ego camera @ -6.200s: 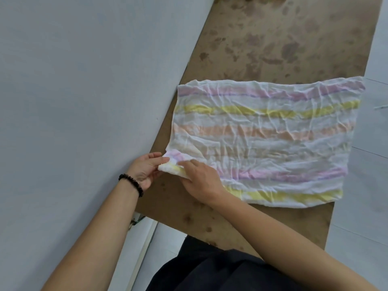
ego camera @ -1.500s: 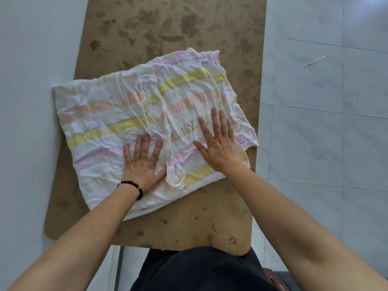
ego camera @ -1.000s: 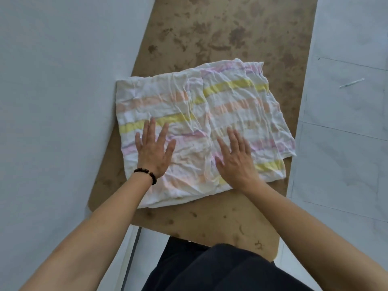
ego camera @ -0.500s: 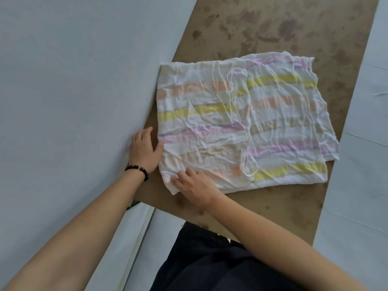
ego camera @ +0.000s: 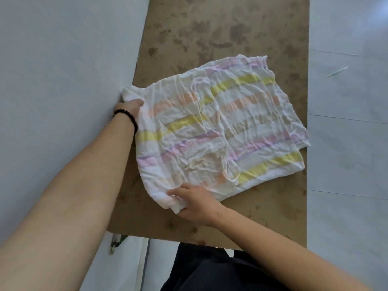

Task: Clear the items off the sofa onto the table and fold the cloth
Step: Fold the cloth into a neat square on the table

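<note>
Head cam: crumpled white cloth with pink, yellow and orange stripes [ego camera: 222,127] lies by the brown tabletop's [ego camera: 220,30] left edge. Left hand [ego camera: 130,107] and right hand [ego camera: 195,201] each pinch a left corner; I'd lift both evenly and match edges.

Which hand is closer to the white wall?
Left. The left hand grips the striped cloth right beside the wall; the right hand pinches its near corner, farther out.

Bright, soft daylight, hardly any shadows; a pale glare washes the floor tiles [ego camera: 369,19] upper right; edges bow slightly.
</note>
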Demonstrator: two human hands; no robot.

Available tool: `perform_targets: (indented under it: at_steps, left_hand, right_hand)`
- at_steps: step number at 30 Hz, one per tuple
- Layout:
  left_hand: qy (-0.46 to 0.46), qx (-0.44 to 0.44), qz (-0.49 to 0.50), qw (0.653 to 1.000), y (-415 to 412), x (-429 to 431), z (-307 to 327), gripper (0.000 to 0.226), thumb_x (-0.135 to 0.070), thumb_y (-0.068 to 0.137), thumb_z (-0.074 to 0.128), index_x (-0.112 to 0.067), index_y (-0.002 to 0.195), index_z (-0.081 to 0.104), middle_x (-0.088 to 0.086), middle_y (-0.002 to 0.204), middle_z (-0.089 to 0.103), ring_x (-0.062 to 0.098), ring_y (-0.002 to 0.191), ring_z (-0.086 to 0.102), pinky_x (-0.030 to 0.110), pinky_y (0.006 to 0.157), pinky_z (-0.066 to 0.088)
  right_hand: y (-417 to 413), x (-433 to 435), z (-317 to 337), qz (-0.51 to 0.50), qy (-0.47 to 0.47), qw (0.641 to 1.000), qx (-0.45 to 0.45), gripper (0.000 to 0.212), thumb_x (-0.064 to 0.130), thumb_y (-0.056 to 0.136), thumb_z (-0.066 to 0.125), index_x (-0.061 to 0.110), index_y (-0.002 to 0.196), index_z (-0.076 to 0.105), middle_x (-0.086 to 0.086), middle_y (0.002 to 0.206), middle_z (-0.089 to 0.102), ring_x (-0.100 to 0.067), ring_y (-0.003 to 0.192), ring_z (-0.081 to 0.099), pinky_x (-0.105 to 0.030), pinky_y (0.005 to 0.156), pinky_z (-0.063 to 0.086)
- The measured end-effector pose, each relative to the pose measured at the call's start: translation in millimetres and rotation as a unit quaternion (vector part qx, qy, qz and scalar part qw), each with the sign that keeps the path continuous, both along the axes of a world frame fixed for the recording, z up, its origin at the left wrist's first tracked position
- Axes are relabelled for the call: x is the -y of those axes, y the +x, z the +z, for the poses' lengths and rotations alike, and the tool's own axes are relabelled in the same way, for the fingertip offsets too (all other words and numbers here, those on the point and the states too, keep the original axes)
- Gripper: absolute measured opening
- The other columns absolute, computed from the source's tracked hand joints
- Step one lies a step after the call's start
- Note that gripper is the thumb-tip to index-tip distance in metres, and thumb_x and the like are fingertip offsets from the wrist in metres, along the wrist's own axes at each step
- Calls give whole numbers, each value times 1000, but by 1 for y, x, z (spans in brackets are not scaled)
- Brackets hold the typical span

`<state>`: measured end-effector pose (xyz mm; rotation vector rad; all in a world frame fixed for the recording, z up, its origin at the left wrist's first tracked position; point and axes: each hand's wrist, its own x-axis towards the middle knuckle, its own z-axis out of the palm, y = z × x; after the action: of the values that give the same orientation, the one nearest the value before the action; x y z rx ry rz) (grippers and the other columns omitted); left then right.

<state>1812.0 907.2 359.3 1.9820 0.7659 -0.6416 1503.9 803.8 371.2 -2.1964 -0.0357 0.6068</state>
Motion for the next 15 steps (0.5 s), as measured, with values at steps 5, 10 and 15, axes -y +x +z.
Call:
perform_targets:
  at_steps: [5,10,15]
  left_hand:
    - [1,67,21,997,19,10,37,77,-31,52,77,-9,124,59,-4,115,64,20,95,66,39,90,55]
    - [-77,136,26,987,15,78,99,52,-13,68,71,-5,117,58,7,110,67,23,92,67,39,83,58]
    - [-107,137,-66,983,-10,188,125,26,-25,77,65,-11,99,59,9,98,66,27,84,68,44,65,61]
  right_hand:
    - [-9,30,41,-197,201,957,-75,25,16,85,66,22,109,71,6,100,71,-9,93,66,-25,77,55]
    - [-21,92,71,-326,325,880,-121,20,1,86,59,11,100,70,-1,90,66,-13,85,64,-28,76,52]
    - [-54,175,67,-553,409,715,-126,19,-4,87,52,7,95,66,-5,84,64,-19,77,62,-28,62,50]
